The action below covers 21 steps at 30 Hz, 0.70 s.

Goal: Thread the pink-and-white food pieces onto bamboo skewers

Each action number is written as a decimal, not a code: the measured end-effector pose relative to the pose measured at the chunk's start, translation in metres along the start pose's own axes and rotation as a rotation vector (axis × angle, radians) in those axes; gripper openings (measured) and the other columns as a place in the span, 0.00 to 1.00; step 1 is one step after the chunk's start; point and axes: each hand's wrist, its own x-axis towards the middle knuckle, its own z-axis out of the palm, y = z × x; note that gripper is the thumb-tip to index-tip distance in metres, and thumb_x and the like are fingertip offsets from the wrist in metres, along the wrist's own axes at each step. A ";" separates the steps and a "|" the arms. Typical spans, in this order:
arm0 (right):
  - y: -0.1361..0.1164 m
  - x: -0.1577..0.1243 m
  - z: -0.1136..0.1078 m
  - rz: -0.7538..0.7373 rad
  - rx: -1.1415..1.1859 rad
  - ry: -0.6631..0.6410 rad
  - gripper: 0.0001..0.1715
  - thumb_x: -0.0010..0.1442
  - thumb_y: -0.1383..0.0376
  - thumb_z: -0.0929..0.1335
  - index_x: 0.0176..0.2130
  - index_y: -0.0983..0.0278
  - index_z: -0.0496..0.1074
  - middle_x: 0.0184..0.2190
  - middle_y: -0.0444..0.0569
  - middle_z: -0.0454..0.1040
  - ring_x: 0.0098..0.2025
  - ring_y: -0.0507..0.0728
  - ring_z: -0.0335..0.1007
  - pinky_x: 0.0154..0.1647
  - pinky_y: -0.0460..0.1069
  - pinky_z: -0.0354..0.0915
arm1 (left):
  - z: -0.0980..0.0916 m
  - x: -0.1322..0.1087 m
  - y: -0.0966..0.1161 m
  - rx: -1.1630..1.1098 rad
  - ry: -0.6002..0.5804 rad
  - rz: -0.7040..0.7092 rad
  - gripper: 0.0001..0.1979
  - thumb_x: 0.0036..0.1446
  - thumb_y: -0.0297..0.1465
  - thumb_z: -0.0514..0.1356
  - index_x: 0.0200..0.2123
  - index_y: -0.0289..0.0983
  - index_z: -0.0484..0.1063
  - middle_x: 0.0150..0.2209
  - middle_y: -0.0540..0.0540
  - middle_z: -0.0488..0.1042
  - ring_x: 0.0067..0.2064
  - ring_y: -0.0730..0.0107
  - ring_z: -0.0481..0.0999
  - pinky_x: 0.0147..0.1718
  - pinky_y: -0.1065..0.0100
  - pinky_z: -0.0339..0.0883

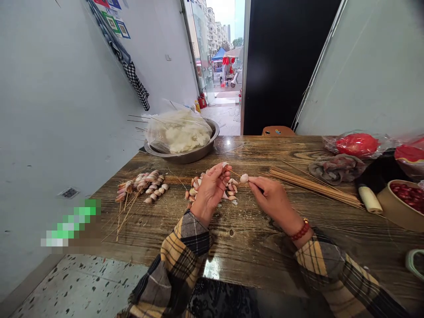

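My left hand (pixel 212 187) is closed round a thin bamboo skewer (pixel 236 173) near its tip, above a small heap of pale pink and white food pieces (pixel 197 185) on the wooden table (pixel 251 247). My right hand (pixel 270 196) pinches one white piece (pixel 244 178) at the skewer's end. Both hands meet at the table's middle. Filled skewers (pixel 142 187) lie in a bunch to the left.
A metal bowl (pixel 185 154) holding a plastic bag of white stuff stands at the back left. A bundle of bare skewers (pixel 314 185) lies right of my hands. Further right are a cloth (pixel 336 167), red bagged items (pixel 357 143) and a tub of red pieces (pixel 406 198).
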 end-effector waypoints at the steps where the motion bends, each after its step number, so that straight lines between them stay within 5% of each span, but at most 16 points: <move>1: 0.000 0.000 0.001 -0.004 -0.005 -0.004 0.15 0.66 0.62 0.61 0.45 0.61 0.75 0.41 0.50 0.78 0.40 0.57 0.74 0.42 0.50 0.66 | 0.000 0.000 0.000 -0.002 0.002 0.006 0.09 0.48 0.28 0.67 0.34 0.31 0.75 0.33 0.46 0.77 0.29 0.79 0.73 0.29 0.77 0.67; 21: 0.001 0.001 -0.001 0.012 -0.032 -0.050 0.16 0.66 0.63 0.61 0.46 0.59 0.76 0.43 0.50 0.78 0.42 0.57 0.75 0.44 0.50 0.67 | 0.001 0.000 0.001 -0.016 0.010 0.026 0.05 0.50 0.27 0.66 0.31 0.32 0.76 0.32 0.45 0.77 0.29 0.80 0.73 0.29 0.79 0.68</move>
